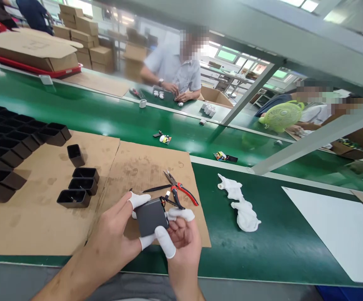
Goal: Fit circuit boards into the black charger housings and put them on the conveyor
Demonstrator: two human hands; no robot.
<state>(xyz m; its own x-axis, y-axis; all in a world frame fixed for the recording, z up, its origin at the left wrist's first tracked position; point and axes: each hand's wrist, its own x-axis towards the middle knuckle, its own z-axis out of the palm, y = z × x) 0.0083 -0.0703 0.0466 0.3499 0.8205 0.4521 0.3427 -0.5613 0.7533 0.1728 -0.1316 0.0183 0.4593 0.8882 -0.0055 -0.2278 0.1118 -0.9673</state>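
Note:
Between my two hands is a black plastic housing [152, 216], held just above the cardboard, with short wires and a small white connector [168, 194] at its far right corner. My left hand [118, 230] grips the housing from the left, thumb and fingers in white finger cots. At its right side my right hand [181, 238] closes in, its cotted thumb against the near right corner and its index finger by the wires. Just beyond lie red-handled pliers [181, 188], jaws pointing away, and black tweezers [158, 188].
Open black housings [77, 196] stand on the cardboard [131, 163] at left, with a large block of them [8, 142] behind. White crumpled gloves [246, 213] lie at right. Circuit boards [165, 139] sit on the green belt. Across it, a person [177, 71] handles small white parts.

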